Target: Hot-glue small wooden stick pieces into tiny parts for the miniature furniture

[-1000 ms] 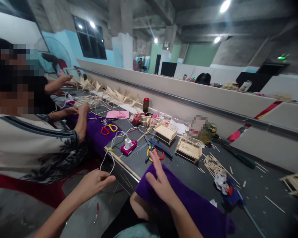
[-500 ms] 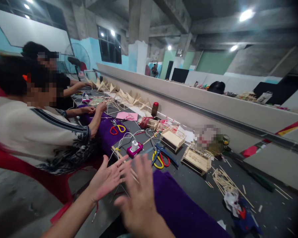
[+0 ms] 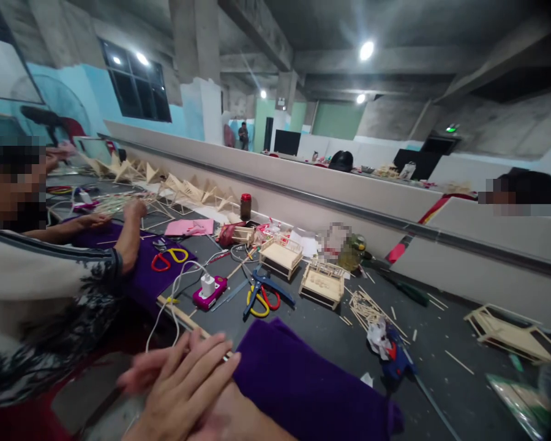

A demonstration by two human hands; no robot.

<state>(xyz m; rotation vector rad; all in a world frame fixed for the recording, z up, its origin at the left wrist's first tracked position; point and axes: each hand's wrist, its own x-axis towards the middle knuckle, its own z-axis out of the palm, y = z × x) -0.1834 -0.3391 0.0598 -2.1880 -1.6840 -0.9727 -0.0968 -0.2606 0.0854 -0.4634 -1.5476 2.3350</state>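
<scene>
My left hand (image 3: 188, 383) lies across my right hand, its back toward me and its fingers stretched up and to the right. My right hand (image 3: 142, 369) is under it, mostly covered, with blurred fingers reaching out to the left. No object shows in either hand. A folded purple cloth (image 3: 298, 373) lies on the table just right of them. Beyond the hands are a magenta power strip (image 3: 213, 295) with a white plug and a blue-handled tool (image 3: 275, 285) over yellow-and-red-handled scissors (image 3: 256, 306). Two small wooden stick models, one (image 3: 280, 256) behind the other (image 3: 322, 286), stand farther back.
A co-worker's hand (image 3: 135, 210) works over purple cloth at left, near other scissors (image 3: 169, 257). Loose sticks (image 3: 365, 309), a blue glue gun (image 3: 397, 361) and another wooden model (image 3: 514, 334) lie to the right. A low partition (image 3: 303, 177) runs behind the table (image 3: 422, 392).
My hands were apart with fingers spread; now they are together, lower and farther left. The view has turned right, bringing the glue gun and another wooden model into fuller sight.
</scene>
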